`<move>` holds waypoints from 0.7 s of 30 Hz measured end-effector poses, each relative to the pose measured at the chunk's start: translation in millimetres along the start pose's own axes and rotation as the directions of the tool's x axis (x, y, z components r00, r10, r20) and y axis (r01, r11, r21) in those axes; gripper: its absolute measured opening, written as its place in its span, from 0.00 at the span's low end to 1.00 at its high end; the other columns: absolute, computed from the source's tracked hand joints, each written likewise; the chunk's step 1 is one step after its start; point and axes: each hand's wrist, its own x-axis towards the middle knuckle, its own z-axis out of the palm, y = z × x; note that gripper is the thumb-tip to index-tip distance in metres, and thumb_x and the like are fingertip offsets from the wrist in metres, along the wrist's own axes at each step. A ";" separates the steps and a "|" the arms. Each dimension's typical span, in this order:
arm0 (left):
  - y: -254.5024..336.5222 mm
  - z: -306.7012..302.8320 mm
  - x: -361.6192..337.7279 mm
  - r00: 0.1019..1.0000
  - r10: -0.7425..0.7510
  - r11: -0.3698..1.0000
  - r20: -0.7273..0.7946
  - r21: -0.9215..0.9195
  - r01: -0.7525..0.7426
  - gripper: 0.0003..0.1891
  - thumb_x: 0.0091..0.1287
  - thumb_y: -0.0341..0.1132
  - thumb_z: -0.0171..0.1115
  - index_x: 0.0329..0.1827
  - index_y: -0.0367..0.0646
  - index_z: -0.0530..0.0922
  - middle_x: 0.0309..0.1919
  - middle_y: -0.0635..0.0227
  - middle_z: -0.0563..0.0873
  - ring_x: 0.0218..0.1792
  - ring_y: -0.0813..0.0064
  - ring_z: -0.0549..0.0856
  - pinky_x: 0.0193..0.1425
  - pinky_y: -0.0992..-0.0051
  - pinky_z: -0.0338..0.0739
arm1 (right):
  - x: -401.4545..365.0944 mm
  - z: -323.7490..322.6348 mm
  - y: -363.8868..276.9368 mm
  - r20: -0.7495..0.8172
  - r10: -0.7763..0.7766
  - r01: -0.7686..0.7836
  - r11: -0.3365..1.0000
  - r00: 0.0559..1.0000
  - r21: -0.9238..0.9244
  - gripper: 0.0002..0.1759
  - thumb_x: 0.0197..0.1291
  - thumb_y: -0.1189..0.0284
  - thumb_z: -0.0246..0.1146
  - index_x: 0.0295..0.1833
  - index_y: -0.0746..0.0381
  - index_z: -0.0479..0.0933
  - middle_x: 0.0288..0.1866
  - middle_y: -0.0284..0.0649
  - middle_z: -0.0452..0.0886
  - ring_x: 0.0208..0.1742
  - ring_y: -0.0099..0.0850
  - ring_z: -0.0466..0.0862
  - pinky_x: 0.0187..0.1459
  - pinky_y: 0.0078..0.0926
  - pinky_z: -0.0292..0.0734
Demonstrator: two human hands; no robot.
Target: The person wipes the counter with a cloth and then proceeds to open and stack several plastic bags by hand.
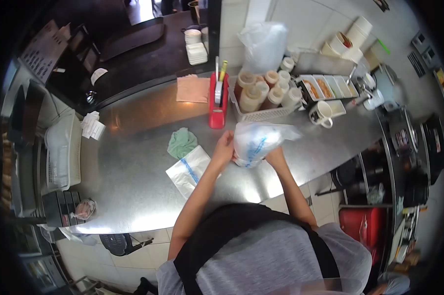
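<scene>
A clear plastic bag with blue print (256, 142) is held up over the steel counter (128, 182), between both hands. My left hand (225, 146) grips its left edge with the fingers closed. On the bag's right side is my right hand (275, 155), its fingers mostly hidden behind the plastic. What the bag contains cannot be made out. To the left of the hands, a flat white bag with a blue stripe (190, 169) lies beside a crumpled green cloth (182, 143). Just beyond the hands stands a red holder (217, 105) with pens in it.
Behind the held bag is a basket (266, 115) of sauce bottles. Farther right are a tray of food compartments (330, 87) and a mug (321, 113). An orange cloth (192, 89) lies at the back. A white basket (63, 150) stands at the left end.
</scene>
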 end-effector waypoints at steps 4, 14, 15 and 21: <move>-22.7 -1.7 11.5 0.975 0.196 0.950 -0.104 0.268 -0.163 0.11 0.65 0.31 0.50 0.50 0.39 0.70 0.38 0.61 0.77 0.20 0.76 0.79 0.17 0.80 0.73 | -5.9 6.9 13.1 0.047 0.090 -0.091 0.996 0.995 0.016 0.14 0.50 0.74 0.57 0.44 0.66 0.75 0.44 0.50 0.80 0.49 0.47 0.78 0.51 0.37 0.71; -14.3 -4.3 -5.8 0.998 -0.051 0.978 -0.030 -0.204 0.044 0.16 0.63 0.30 0.53 0.54 0.44 0.66 0.42 0.68 0.77 0.34 0.79 0.78 0.35 0.77 0.74 | -24.9 -11.3 2.0 0.330 0.597 -0.680 0.600 0.731 0.421 0.21 0.54 0.72 0.56 0.53 0.68 0.67 0.41 0.46 0.77 0.34 0.32 0.81 0.31 0.26 0.78; -15.9 -7.0 -11.7 0.996 -0.090 0.934 -0.027 -0.348 0.075 0.16 0.63 0.30 0.53 0.54 0.45 0.65 0.42 0.68 0.76 0.36 0.79 0.77 0.38 0.77 0.73 | -26.2 -14.5 3.9 0.382 0.602 -0.709 0.539 0.702 0.454 0.25 0.54 0.71 0.56 0.57 0.67 0.64 0.44 0.46 0.75 0.35 0.31 0.81 0.31 0.26 0.78; 0.6 0.8 -58.2 0.988 -0.128 0.620 0.085 -0.771 0.147 0.19 0.60 0.30 0.51 0.54 0.54 0.64 0.48 0.67 0.71 0.51 0.72 0.72 0.53 0.58 0.68 | -40.0 -16.2 -31.5 0.351 0.530 -0.626 0.541 0.772 0.562 0.33 0.53 0.71 0.57 0.65 0.58 0.54 0.60 0.47 0.60 0.50 0.35 0.75 0.43 0.32 0.76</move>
